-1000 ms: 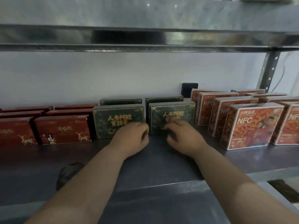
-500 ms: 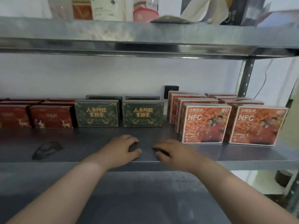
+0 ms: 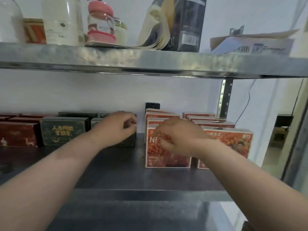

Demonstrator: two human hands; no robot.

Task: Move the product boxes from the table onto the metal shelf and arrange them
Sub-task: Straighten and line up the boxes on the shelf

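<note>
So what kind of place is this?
Probably a storeroom or shop back room: a metal shelf holds rows of identical orange boxes and dark green boxes, with jars and papers above.

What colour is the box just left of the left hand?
The box is dark green with gold lettering; the head view shows it best.

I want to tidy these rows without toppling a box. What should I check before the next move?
1. Left hand grip on the right green box: cannot tell; the hand covers its top corner.
2. Right hand touching the front left orange box: cannot tell; its curled fingers lie before the box face.
3. Left green box upright, label forward: ok.
4. Front right orange box upright: ok.
5. Bare shelf surface ahead of the rows: ok.
</note>
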